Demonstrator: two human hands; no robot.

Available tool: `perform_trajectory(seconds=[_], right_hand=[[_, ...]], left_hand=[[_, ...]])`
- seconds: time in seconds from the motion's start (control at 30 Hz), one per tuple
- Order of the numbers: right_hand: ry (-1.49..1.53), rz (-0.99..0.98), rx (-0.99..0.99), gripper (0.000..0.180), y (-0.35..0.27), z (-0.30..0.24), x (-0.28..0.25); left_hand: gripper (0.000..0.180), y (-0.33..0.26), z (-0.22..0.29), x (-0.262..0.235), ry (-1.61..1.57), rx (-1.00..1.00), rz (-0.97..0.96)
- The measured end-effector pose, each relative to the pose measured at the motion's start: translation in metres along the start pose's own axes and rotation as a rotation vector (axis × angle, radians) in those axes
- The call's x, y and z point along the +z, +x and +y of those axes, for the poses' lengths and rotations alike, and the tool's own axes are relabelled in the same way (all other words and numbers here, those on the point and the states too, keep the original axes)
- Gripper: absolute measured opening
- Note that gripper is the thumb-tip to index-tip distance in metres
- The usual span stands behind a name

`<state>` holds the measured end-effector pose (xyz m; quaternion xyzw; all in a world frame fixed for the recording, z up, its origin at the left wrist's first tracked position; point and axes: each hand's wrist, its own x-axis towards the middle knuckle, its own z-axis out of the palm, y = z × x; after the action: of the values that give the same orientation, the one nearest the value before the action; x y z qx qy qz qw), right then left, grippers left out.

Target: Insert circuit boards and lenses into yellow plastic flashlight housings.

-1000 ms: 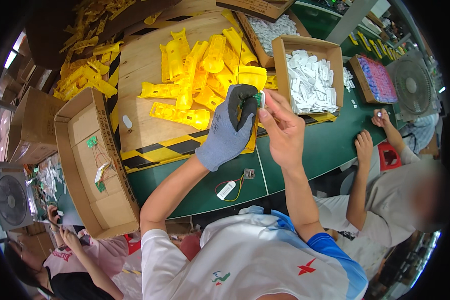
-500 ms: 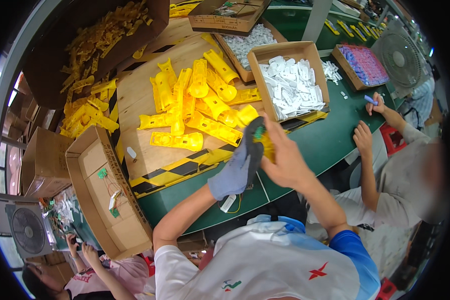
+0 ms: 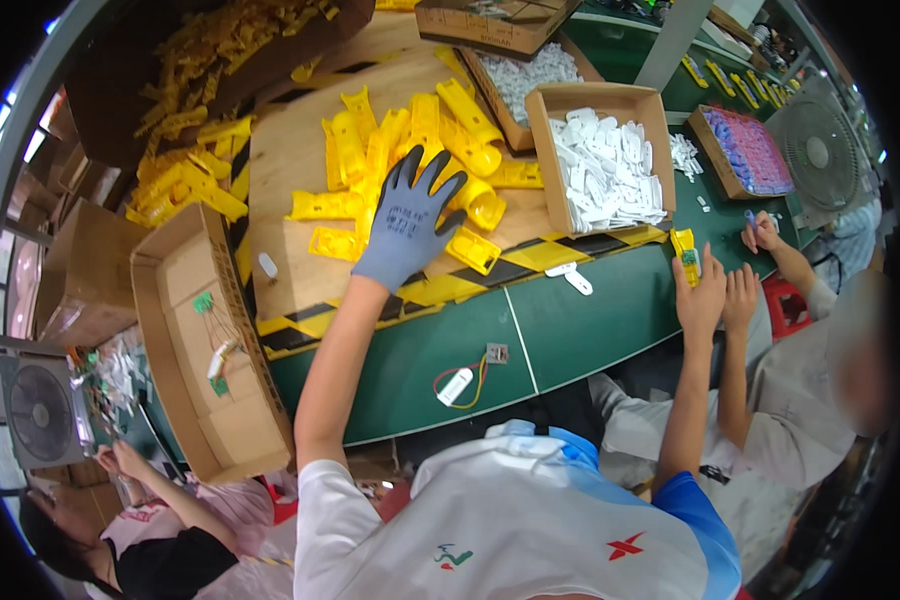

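Observation:
My left hand [image 3: 410, 217], in a grey-blue glove with black fingertips, is spread over a pile of yellow plastic shells [image 3: 470, 112] on the wooden board. Its fingers lie over several shells, and none is seen gripped. Far to the right, my bare right hand [image 3: 702, 292] has its thumb and fingers on either side of a yellow shell with a green circuit board [image 3: 683, 246], at the green tabletop. In front of me lies a small white part with red and yellow wires [image 3: 456, 387]. Two white plastic pieces [image 3: 572, 278] lie beside the striped edge.
A cardboard box of white pieces [image 3: 660, 130] stands right of the pile. Another cardboard tray [image 3: 260, 405] at left holds wired green boards. A co-worker's hands [image 3: 743, 290] are close to my right hand; a second person [image 3: 170, 510] sits at lower left.
My hands have parted: the left went left onto the shell pile, and the right carried the yellow shell rightward toward the co-worker. The wired white part on the table is now uncovered.

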<state>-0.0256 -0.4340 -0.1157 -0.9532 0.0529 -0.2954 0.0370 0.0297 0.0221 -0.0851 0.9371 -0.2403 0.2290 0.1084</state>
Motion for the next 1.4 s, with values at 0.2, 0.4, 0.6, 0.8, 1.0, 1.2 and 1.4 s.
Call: perform_trajectory(seconds=[0.2,0.4,0.6,0.8,1.0,1.2,1.4], right_hand=[[0.783,-0.512,-0.307,0.039,-0.029,-0.135,-0.052],[0.833,-0.707,-0.831,0.030,-0.059,-0.221,-0.047],[0.664,-0.897,-0.695,0.026,-0.052,-0.172,-0.044],[0.403,-0.699,-0.596,0.047,-0.062,-0.189,-0.074],[0.421,-0.613,-0.586,0.042,-0.073,-0.227,-0.049],[0.490,-0.729,-0.570,0.025,-0.076,-0.244,-0.049],[0.754,-0.758,-0.441,0.028,-0.038,-0.240,-0.070]], left_hand=[[0.043,0.007,0.000,0.012,-0.039,0.078,-0.106],[0.049,0.005,0.012,0.013,-0.072,0.094,-0.137],[0.049,-0.004,0.000,0.027,-0.125,0.154,0.000],[0.061,0.001,0.001,0.030,-0.184,0.193,-0.062],[0.058,0.007,0.005,0.018,-0.098,0.251,-0.001],[0.058,0.011,0.005,-0.003,-0.509,0.159,0.389],[0.047,0.013,0.007,-0.036,-1.924,-0.390,0.835]])
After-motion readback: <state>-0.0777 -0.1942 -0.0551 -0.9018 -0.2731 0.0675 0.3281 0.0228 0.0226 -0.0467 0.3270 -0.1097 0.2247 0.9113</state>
